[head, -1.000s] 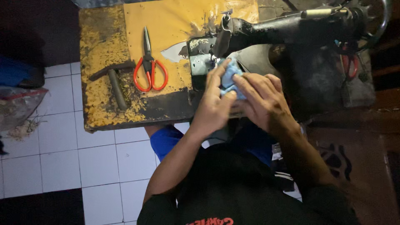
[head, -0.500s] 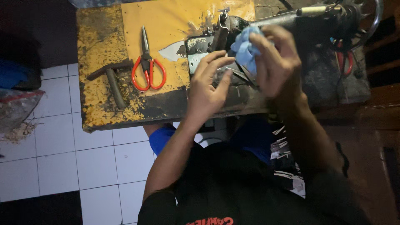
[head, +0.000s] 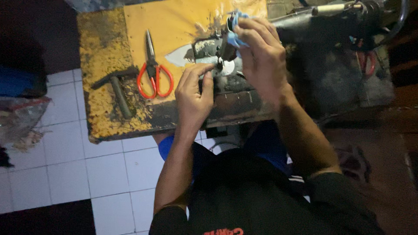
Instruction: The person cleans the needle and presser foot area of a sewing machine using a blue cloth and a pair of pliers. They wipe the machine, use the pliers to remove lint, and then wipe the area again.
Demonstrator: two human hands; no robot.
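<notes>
Seen from above, bent over a worn wooden bench [head: 104,65] with a yellowed, flaking top.

Right hand [head: 261,56] raised at the far edge of the bench, fingers curled shut around a small piece of light blue cloth [head: 235,26], pinched up against the head of a black sewing machine [head: 331,26]. Only a strip of the cloth visible above and beside the knuckles; the remainder hidden under the hand.

Left hand [head: 193,93] lying palm down near the front edge, fingers loosely bent and holding nothing, fingertips [head: 209,69] touching the machine's metal plate [head: 209,50] just beside the needle area [head: 224,65]. Needle itself too small and dark to make out.

Orange-handled scissors [head: 153,72] lying closed on the yellow part of the top, left of the plate, points toward the far edge. Just left of them a dark hammer [head: 115,87], handle toward the front left corner. Red-handled tool [head: 365,61] lying on the dark right part of the bench, beyond the machine arm.

White floor tiles [head: 65,161] beneath the left edge.
</notes>
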